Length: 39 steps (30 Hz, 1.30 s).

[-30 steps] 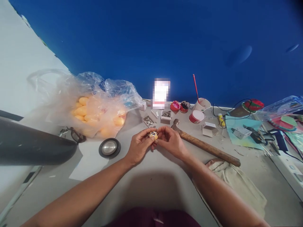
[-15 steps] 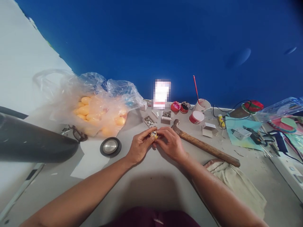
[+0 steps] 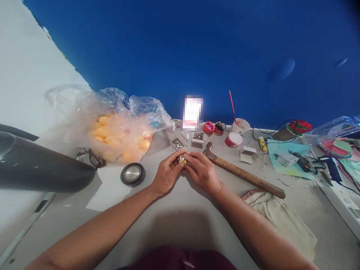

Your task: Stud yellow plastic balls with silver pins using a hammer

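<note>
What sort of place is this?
Probably a craft or small-assembly workbench: a wooden-handled hammer lies on the table, with small open boxes of shiny metal bits and a cup holding a red stick nearby.

The left forearm [image 3: 104, 227] and right forearm [image 3: 258, 225], both bare, slant in from the lower corners, narrowing to the left wrist [image 3: 153, 188] and right wrist [image 3: 219, 187], which stand well apart; the hands angle inward from there until their fingertips come together at mid-view. The left hand [image 3: 165, 175] is closed in a pinch, its thumb [image 3: 178, 169] stretched toward the right, its index finger [image 3: 172, 158] bent along the far side; the right hand [image 3: 204, 174] shows its back, index finger reaching left to meet the left fingertips, the remaining fingers partly hidden.
</note>
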{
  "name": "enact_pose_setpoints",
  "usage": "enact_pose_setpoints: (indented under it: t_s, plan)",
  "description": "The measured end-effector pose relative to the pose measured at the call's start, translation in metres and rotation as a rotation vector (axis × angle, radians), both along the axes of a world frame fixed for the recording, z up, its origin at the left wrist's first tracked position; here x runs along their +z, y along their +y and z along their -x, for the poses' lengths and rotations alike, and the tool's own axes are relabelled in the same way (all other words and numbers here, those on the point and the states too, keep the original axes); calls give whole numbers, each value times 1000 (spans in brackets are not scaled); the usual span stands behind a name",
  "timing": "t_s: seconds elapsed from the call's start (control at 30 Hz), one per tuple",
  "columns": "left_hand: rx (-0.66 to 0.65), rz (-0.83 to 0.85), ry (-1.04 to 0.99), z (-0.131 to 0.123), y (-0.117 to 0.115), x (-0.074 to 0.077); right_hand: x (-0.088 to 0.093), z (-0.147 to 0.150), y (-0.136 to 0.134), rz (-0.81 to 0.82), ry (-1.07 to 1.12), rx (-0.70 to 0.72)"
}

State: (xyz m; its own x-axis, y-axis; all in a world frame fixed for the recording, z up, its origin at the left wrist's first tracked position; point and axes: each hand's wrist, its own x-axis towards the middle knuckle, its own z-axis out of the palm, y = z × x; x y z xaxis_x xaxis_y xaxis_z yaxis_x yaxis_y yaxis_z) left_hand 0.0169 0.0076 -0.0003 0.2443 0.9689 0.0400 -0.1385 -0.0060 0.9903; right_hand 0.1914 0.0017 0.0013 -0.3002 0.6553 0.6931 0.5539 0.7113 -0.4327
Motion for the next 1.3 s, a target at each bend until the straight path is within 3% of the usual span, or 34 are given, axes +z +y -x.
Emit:
enact_pose_setpoints:
  t_s: [0.43, 0.93, 1.3]
  plan:
    - [25, 18, -13, 0, 2, -6, -4, 5, 1, 12, 68, -19]
    - [44, -118, 184, 1, 3, -11, -3, 8, -3, -3, 19, -49]
    - [23, -84, 104, 2, 3, -6, -8, 2, -4, -3, -118, -67]
